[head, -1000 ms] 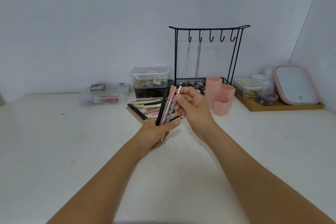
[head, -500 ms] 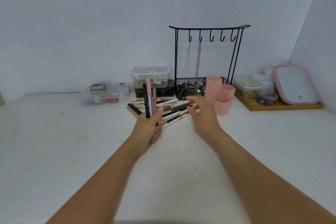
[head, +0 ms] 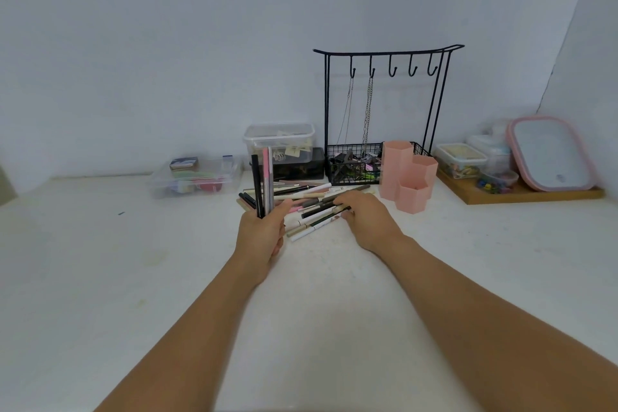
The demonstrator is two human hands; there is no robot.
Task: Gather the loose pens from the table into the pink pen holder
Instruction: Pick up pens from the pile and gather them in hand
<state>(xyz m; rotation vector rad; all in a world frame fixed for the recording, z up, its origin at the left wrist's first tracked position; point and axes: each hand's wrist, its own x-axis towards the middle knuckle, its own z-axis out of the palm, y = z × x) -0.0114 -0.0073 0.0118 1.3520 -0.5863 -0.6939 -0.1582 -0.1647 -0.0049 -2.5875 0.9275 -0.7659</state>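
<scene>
The collecting step is under way: the left hand is clenched round a small upright bundle of black, pink and grey pens, while the right hand lies loosely curled on the scattered heap of slim loose pens on the white desk — whether it grips one cannot be told. The pink hexagonal plastic pen holder stands just right of the heap, seemingly empty. Next comes pinching one pen free. A second ago both hands met at the bundle — the right has since dropped to the heap.

A: Pen pile position?
B: On table, left of holder, before wire rack.
A: Hands?
B: Left hand left of pile; right hand on it.
</scene>
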